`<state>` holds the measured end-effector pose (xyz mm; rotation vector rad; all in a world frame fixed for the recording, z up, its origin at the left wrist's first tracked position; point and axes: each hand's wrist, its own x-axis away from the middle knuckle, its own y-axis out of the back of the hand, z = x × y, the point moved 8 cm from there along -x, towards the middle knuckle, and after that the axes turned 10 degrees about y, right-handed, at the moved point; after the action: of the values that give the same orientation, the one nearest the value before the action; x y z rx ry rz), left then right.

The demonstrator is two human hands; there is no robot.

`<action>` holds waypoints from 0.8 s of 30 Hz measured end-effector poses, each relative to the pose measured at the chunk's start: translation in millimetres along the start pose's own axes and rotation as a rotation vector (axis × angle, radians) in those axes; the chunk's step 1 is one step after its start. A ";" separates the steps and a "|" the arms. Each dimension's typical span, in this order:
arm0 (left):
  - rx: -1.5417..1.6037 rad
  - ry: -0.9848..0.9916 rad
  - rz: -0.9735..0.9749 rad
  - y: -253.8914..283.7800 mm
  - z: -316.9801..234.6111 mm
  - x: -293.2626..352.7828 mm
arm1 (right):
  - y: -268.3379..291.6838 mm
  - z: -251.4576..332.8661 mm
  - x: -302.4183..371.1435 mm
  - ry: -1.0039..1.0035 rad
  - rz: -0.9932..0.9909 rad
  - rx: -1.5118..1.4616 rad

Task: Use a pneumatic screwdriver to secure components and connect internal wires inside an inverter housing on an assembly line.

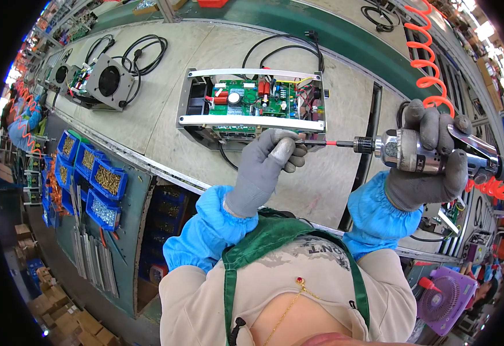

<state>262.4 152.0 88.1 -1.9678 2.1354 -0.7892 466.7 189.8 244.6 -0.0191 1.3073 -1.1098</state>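
Note:
Both my hands wear grey gloves with blue sleeve covers. My right hand (431, 147) is wrapped round a silver pneumatic screwdriver (396, 149), held level with its bit pointing left. The bit has a red band and reaches my left hand (270, 158). There my thumb and fingers are pinched at the dark tip of the bit; whether a screw sits between them is too small to tell. Just beyond my left hand stands an open metal-framed unit (252, 122) with two silver rails. Inside it are a green circuit board (246, 98), red components and wires.
Another unit with a black round fan (109, 81) stands at the left, beside a coiled black cable (151, 55). Blue bins (106, 179) of screws hang at the lower left, above metal strips (90, 259). An orange coiled air hose (428, 63) hangs at the right. A purple fan (445, 300) is at the lower right.

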 end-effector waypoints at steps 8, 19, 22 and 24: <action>-0.065 -0.112 0.067 -12.6 -40.4 4.0 | -46.0 -2.5 -11.0 -0.111 0.711 -0.416; -1.000 0.052 -0.138 81.4 109.2 -46.1 | 2.2 22.7 -8.8 -0.010 0.142 -0.304; -0.487 0.477 0.022 69.0 132.7 -50.1 | 7.1 17.6 -7.0 -0.046 -0.010 -0.339; -0.300 0.480 0.078 68.3 132.9 -45.6 | 11.3 18.2 -6.8 -0.096 -0.031 -0.316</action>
<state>265.9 158.7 -68.0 -1.9639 2.7248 -1.0703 488.7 190.1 249.2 -0.3237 1.3872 -0.9072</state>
